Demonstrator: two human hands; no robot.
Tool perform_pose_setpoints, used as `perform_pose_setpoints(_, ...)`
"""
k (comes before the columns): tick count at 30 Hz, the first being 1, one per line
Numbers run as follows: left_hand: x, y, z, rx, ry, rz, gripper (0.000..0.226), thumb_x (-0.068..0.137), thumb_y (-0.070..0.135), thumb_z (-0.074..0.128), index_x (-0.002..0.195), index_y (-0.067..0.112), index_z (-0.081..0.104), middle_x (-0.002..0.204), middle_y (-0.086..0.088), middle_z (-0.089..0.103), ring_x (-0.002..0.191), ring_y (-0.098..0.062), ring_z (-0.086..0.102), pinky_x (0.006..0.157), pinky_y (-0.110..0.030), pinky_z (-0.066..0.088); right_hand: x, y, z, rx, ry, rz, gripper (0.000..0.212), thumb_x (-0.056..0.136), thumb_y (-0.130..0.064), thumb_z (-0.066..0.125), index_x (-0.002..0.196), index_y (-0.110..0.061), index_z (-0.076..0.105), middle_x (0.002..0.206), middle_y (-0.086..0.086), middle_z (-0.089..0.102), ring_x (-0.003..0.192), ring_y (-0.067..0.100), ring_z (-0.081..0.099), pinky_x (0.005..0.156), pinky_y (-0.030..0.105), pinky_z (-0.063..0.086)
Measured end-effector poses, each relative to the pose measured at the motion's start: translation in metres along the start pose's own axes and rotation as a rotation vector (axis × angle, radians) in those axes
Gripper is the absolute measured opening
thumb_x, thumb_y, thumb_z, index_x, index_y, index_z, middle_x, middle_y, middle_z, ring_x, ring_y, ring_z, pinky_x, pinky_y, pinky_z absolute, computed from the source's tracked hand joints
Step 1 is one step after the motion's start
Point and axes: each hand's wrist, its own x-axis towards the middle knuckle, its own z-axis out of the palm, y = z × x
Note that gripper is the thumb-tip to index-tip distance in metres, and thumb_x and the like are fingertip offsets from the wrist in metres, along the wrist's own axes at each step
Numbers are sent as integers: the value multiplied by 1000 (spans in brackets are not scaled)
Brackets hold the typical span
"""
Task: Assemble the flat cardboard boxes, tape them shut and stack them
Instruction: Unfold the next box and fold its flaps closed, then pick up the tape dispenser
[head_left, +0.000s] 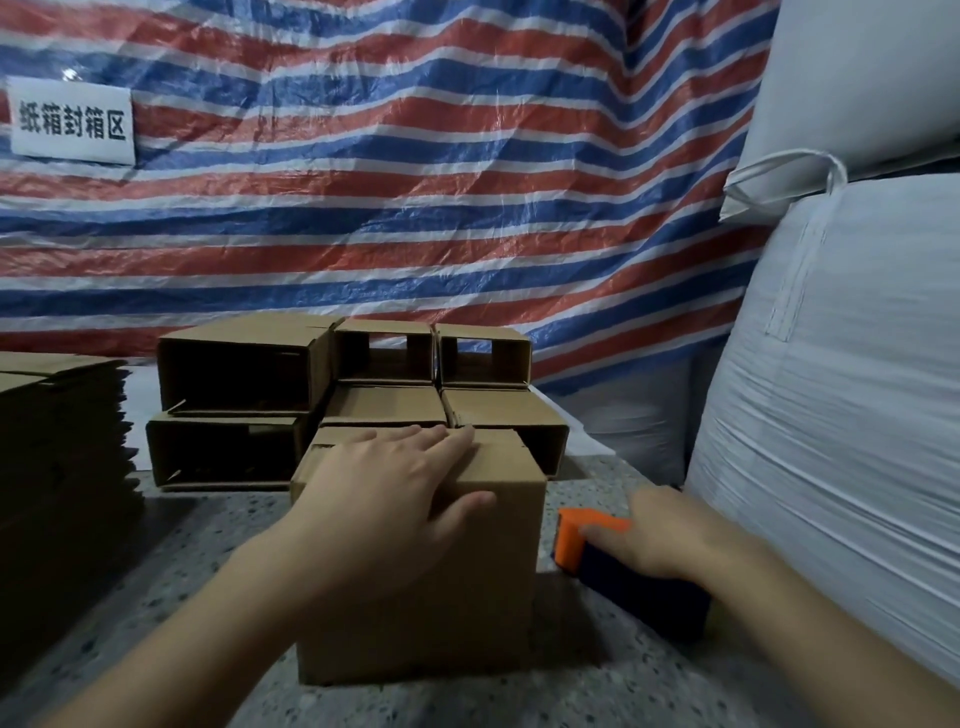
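Observation:
A brown cardboard box (441, 597) stands upright on the speckled floor in front of me. My left hand (389, 483) lies flat on its folded top flaps, fingers straight and thumb over the front edge. To the right of the box lies an orange and dark blue tape dispenser (623, 577). My right hand (670, 535) rests on top of it, fingers curled around its body.
Behind the box, several open-ended cardboard boxes (343, 395) lie stacked on their sides. A pile of flat cardboard (57, 457) sits at the left. Large white sacks (841, 415) close off the right side. A striped tarp (415, 156) with a white sign (72, 122) hangs behind.

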Motion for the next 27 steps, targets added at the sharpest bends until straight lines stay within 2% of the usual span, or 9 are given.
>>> perform_pose_setpoints(3,1,-1,1,10,10,29,72,85,78,10,150,48,14,157,15,33,140,-12,38,108,-36,38,-3,3,13,-15,0,55,55,80,-78,56,76,-23,60,68,-5,61,59,10,56,52,26,41)
perform_pose_setpoints(7,-1,-2,2,7,55,59,70,84,77,7,144,48,25,150,15,42,133,-12,46,98,-33,42,-5,5,29,30,-72,95,47,84,-72,59,97,-27,64,83,-5,66,75,10,65,76,29,57)
perform_pose_setpoints(9,-1,-2,3,-4,67,63,73,81,77,4,143,47,28,148,14,45,132,-13,46,99,-33,42,-6,7,33,30,-54,87,45,86,-70,56,102,-28,64,85,-6,66,78,11,64,77,30,56)
perform_pose_setpoints(12,-1,-3,3,-19,75,66,74,82,76,4,145,45,28,149,13,44,133,-14,45,101,-34,41,-6,12,33,57,2,52,39,90,-67,53,91,-29,63,82,-6,65,75,10,63,70,28,53)
perform_pose_setpoints(16,-1,-3,5,-31,72,73,69,85,75,10,145,45,27,150,12,44,134,-15,44,101,-36,42,-5,19,-6,453,144,35,45,95,-62,52,75,-23,62,68,-3,67,63,13,65,54,24,42)
perform_pose_setpoints(19,-1,-5,5,-40,62,78,70,84,75,9,144,45,28,147,11,47,131,-16,46,100,-37,42,-7,17,-58,850,153,17,56,90,-65,55,87,-11,71,73,7,75,71,26,72,64,31,49)
perform_pose_setpoints(22,-1,-5,5,-33,75,76,72,83,75,8,142,43,34,141,10,52,128,-16,49,100,-37,42,-10,2,-104,1139,145,-100,60,81,-67,59,104,-12,69,88,10,78,85,30,72,71,38,51)
perform_pose_setpoints(24,-1,-5,6,-35,63,67,73,83,76,9,143,41,32,142,9,51,129,-17,47,102,-38,41,-12,-13,-132,1277,102,-207,56,84,-64,58,105,-13,69,82,9,76,73,24,72,63,37,54)
perform_pose_setpoints(27,-1,-5,6,-43,38,71,74,85,76,10,145,39,32,144,8,50,132,-17,45,106,-39,38,-14,-40,-159,1381,-64,-368,55,90,-60,57,112,-12,67,75,9,70,59,19,68,51,32,56)
